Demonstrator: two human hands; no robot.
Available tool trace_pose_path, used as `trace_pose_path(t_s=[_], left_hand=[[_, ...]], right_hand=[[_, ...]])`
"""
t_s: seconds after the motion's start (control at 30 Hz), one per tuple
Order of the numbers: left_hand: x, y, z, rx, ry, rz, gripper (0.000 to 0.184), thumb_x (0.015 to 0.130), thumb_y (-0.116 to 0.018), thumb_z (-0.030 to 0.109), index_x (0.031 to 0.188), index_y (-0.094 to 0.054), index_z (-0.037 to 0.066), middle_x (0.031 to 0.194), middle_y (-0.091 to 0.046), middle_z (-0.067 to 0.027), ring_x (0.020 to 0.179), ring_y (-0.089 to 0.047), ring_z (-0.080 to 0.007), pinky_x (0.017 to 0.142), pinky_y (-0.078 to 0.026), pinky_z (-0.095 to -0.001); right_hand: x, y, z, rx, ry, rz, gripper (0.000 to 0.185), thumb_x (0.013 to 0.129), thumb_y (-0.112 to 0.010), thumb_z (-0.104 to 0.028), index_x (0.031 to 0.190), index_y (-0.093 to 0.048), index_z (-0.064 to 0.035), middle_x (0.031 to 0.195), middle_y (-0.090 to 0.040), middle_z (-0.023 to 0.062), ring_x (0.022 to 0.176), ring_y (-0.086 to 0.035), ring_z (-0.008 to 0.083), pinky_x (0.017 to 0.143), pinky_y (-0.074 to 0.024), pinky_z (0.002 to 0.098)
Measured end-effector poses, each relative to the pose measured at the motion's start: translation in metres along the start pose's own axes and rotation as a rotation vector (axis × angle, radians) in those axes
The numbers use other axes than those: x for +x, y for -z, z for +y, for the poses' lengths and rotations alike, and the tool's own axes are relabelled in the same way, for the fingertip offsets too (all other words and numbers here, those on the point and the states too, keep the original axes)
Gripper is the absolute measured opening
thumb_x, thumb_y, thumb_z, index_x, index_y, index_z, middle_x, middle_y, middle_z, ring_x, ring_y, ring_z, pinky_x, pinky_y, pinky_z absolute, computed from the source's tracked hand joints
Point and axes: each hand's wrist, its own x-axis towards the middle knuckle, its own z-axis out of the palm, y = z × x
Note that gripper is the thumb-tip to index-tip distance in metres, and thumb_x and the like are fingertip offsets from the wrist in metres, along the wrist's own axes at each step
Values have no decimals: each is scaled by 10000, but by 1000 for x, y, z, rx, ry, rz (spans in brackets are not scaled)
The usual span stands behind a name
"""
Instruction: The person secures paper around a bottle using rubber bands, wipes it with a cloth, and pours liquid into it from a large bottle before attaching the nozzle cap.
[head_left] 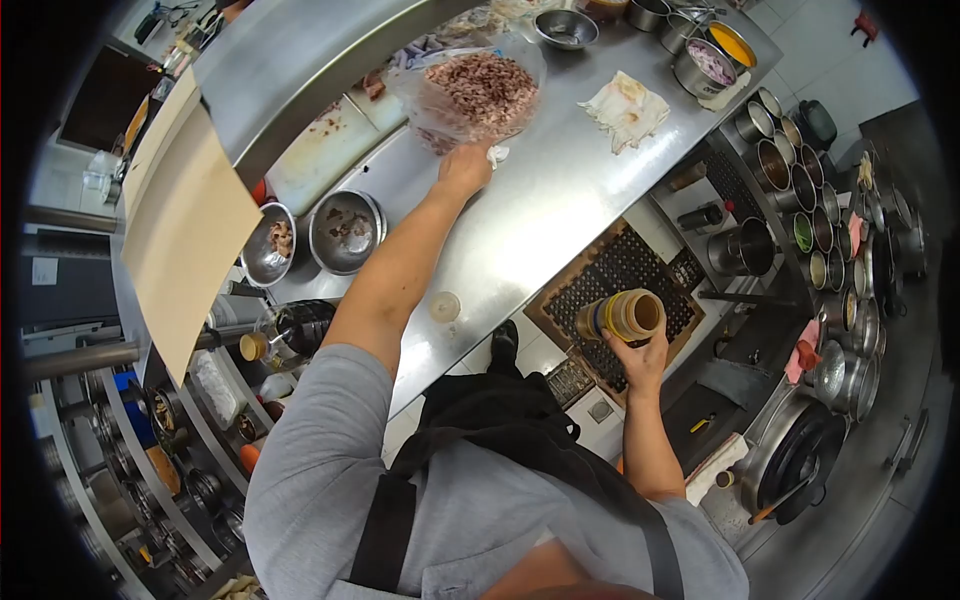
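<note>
My left hand reaches across the steel counter, its fingers curled at the near edge of a clear plastic bag. A small white scrap shows beside the fingers; what they grip is hidden. Chopped reddish-brown meat fills the bag. My right hand is wrapped round an open wide-mouthed jar with a yellow label, held tilted off the counter's edge, above the floor mat. A round translucent lid lies near the counter's front edge.
Steel bowls with meat scraps stand left, beside a stained cutting board. A crumpled cloth lies on the counter. Pots, one with orange liquid, stand far right. Several containers and a wok line the right side.
</note>
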Motion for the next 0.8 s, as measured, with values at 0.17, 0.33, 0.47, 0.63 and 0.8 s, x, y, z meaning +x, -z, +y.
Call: trace_pose_path(t_s=[0.17,0.33,0.47,0.63,0.8], left_hand=[[-12,-21,-10,214,-140,18,245,862,-562,166,1045,-715,109,1038,-666,-166,984,-647,-338,862,-518,-452],[-76,1,-3,237,-110,-122,238,856,-545,126,1006,-706,37,998,-650,-208,965,-644,-363,853,-525,-453],[-110,-12,10,185,-126,-115,240,830,-527,56,996,-677,-29,1028,-628,-249,976,-634,-383,859,-530,-450],[-131,-47,60,97,-319,-281,204,800,-544,16,941,-691,2,1000,-620,-230,950,-633,-370,856,-536,-426],[-138,6,23,-11,-55,-211,221,824,-597,131,1004,-693,46,1038,-647,-222,978,-632,-373,885,-510,-446]], right_hand=[[-7,-1,-7,18,-55,-40,635,664,-853,-123,1207,-544,-10,1077,-676,110,987,-655,206,900,-487,320],[-12,5,7,-2,-58,-41,675,663,-856,-160,1235,-533,-6,1089,-677,120,1013,-658,221,925,-484,331],[-13,9,9,-25,-71,-48,695,659,-860,-167,1248,-529,-5,1091,-678,126,1027,-657,225,937,-480,339],[-12,2,2,-25,-27,-58,669,670,-858,-168,1233,-536,-5,1092,-678,129,1029,-656,219,922,-486,336],[-7,-11,-10,13,34,-65,598,682,-855,-144,1176,-551,2,1065,-671,131,986,-658,221,884,-494,332]])
